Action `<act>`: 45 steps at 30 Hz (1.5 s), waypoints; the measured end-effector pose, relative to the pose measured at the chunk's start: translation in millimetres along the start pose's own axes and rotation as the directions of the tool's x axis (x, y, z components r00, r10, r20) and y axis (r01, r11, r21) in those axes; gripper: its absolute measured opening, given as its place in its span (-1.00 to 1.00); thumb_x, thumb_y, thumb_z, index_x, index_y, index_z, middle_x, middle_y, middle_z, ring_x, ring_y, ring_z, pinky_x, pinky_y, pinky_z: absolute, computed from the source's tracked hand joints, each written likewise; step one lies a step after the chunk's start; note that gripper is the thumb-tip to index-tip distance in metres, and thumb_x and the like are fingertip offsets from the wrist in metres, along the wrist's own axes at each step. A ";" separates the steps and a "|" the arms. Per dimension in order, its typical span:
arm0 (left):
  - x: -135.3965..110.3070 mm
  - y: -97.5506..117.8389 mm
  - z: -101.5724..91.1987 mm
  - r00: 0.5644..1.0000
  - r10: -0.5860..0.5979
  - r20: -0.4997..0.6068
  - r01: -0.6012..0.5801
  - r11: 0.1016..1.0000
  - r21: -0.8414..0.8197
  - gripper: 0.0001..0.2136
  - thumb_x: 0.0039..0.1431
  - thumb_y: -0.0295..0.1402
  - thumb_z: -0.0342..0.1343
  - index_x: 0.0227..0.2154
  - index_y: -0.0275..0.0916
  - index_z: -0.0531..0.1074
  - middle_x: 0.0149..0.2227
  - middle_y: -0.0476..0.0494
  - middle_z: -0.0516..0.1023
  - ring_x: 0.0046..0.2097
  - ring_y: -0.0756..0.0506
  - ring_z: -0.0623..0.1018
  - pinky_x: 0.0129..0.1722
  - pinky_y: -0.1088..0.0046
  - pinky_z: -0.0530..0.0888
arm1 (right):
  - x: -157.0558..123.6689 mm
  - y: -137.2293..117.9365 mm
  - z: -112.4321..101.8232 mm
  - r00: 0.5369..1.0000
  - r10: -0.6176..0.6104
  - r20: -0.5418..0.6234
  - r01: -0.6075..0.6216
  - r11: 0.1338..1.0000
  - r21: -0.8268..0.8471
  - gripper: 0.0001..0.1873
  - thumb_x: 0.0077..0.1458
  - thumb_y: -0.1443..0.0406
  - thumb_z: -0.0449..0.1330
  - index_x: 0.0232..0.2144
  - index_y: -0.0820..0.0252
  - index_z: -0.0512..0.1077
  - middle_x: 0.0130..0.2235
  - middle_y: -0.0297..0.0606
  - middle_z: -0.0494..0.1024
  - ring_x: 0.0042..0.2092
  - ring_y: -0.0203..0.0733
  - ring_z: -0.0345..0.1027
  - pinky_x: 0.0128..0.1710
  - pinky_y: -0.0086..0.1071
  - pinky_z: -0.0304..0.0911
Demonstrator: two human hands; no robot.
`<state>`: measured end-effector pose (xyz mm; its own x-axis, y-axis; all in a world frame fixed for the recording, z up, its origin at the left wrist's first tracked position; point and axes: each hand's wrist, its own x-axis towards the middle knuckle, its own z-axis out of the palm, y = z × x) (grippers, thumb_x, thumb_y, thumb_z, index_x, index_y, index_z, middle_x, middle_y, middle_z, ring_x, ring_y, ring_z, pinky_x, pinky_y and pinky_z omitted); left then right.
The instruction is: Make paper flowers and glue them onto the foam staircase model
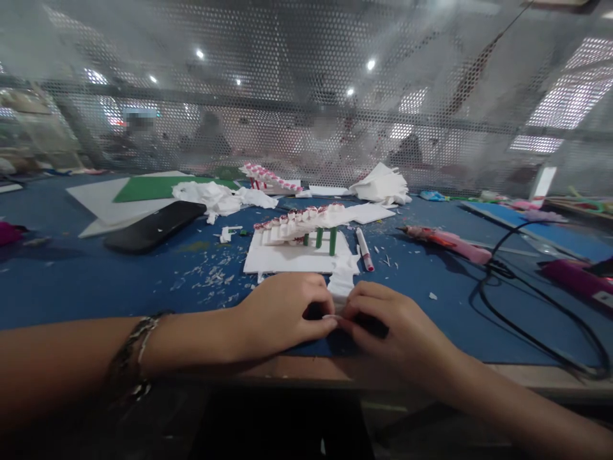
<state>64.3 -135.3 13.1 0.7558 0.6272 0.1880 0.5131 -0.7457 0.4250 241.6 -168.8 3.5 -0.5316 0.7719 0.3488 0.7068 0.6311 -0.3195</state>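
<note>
White paper strip [341,281] lies near the front edge of the blue worktop [447,322], its near end pinched in thumb and fingertips of the left hand [282,313] and right hand [397,316], both nearly closed. Just beyond, a small staircase model [299,223] on green posts [332,241] stands on a white board [287,259], marker [364,249] just right of it. Farther right, a pink tool [450,245].

My light is dim, lamps [371,64] glaring through the perforated screen [287,76]. Beyond it, shapes [211,137] blur; below it, my forearms [522,396] look stretched.
</note>
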 end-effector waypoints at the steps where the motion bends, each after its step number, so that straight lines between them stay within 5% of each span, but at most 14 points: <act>1: 0.1 0.1 0.4 1.000 -0.002 -0.004 0.002 1.000 0.001 -0.87 0.03 -0.35 0.01 -0.50 -0.27 0.42 -0.46 -0.02 0.40 -0.43 0.02 0.36 -0.45 0.55 0.22 | -0.1 -0.3 0.3 1.000 0.012 -0.008 -0.012 1.000 -0.010 -0.86 -0.02 0.41 0.04 -0.56 0.24 0.35 -0.48 -0.30 0.37 -0.40 -0.33 0.23 -0.41 -0.49 0.13; 11: 5.2 2.2 -4.7 0.998 -0.068 -0.006 0.068 0.997 0.033 -0.92 -0.12 -0.41 0.06 -0.48 -0.23 0.38 -0.52 0.07 0.37 -0.51 0.05 0.32 -0.53 0.57 0.17 | -0.4 -0.7 -0.1 0.996 0.083 -0.021 -0.084 0.996 -0.030 -0.83 -0.23 0.54 0.06 -0.53 0.23 0.30 -0.53 -0.39 0.36 -0.49 -0.39 0.18 -0.50 -0.55 0.07; 16: 4.7 4.5 -6.6 0.997 0.068 0.026 -0.071 0.991 0.116 -0.88 -0.06 -0.47 0.01 -0.43 -0.23 0.41 -0.40 0.02 0.42 -0.45 0.04 0.38 -0.50 0.57 0.21 | -2.7 1.2 -6.7 0.998 -0.027 0.060 0.026 1.000 0.003 -0.83 -0.11 0.51 0.04 -0.51 0.23 0.39 -0.44 -0.29 0.44 -0.37 -0.33 0.29 -0.39 -0.50 0.17; 20: 3.5 5.6 -7.9 0.991 0.122 0.061 -0.132 0.972 0.192 -0.86 -0.04 -0.34 0.07 -0.42 -0.26 0.44 -0.39 -0.03 0.46 -0.39 -0.03 0.42 -0.49 0.54 0.23 | 0.2 1.3 -14.1 0.988 -0.037 0.150 0.029 0.998 0.056 -0.87 -0.05 0.43 0.11 -0.39 0.22 0.42 -0.37 -0.28 0.47 -0.32 -0.33 0.33 -0.35 -0.51 0.20; 27: 6.3 1.2 -3.0 0.993 0.121 -0.013 -0.116 0.972 0.203 -0.82 -0.05 -0.21 0.13 -0.48 -0.23 0.47 -0.48 -0.02 0.48 -0.44 -0.03 0.42 -0.51 0.52 0.19 | 2.0 4.2 -6.6 0.982 -0.128 0.138 0.151 0.974 -0.171 -0.81 0.03 0.43 -0.01 -0.45 0.29 0.41 -0.43 -0.19 0.45 -0.37 -0.25 0.33 -0.42 -0.43 0.21; 33: 14.7 -5.8 -19.0 0.979 0.055 -0.197 -0.071 0.994 -0.078 -0.85 0.03 -0.34 0.07 -0.53 -0.28 0.48 -0.56 -0.01 0.47 -0.48 0.02 0.40 -0.49 0.55 0.24 | 24.1 -2.5 -21.2 0.988 -0.126 -0.091 0.104 0.971 -0.217 -0.87 0.02 0.38 -0.01 -0.49 0.26 0.32 -0.48 -0.26 0.41 -0.44 -0.32 0.25 -0.45 -0.43 0.18; 38: 25.1 -15.4 -57.0 0.886 -0.020 -0.463 -0.121 0.954 -0.273 -0.85 -0.03 -0.31 0.11 -0.54 -0.31 0.46 -0.57 -0.01 0.45 -0.51 0.05 0.36 -0.49 0.56 0.25 | 67.1 -8.2 -46.6 0.940 -0.092 -0.330 0.114 0.992 0.049 -0.79 -0.03 0.29 0.12 -0.29 0.26 0.28 -0.48 -0.34 0.40 -0.44 -0.37 0.29 -0.43 -0.47 0.21; 45: 28.8 -34.9 -62.4 0.848 -0.111 -0.519 -0.233 0.801 -0.551 -0.85 -0.06 -0.30 0.12 -0.51 -0.30 0.47 -0.56 0.00 0.42 -0.52 0.08 0.32 -0.51 0.57 0.26 | 97.1 -8.5 -40.0 0.912 -0.084 -0.402 0.210 0.937 0.280 -0.84 -0.06 0.33 0.13 -0.35 0.24 0.30 -0.51 -0.39 0.36 -0.44 -0.39 0.28 -0.39 -0.45 0.23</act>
<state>42.8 -77.1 59.0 0.3726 0.7310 0.5717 0.0110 -0.6195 0.7849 202.7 -102.3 75.3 -0.3567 0.6196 0.6992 0.4194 0.7750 -0.4728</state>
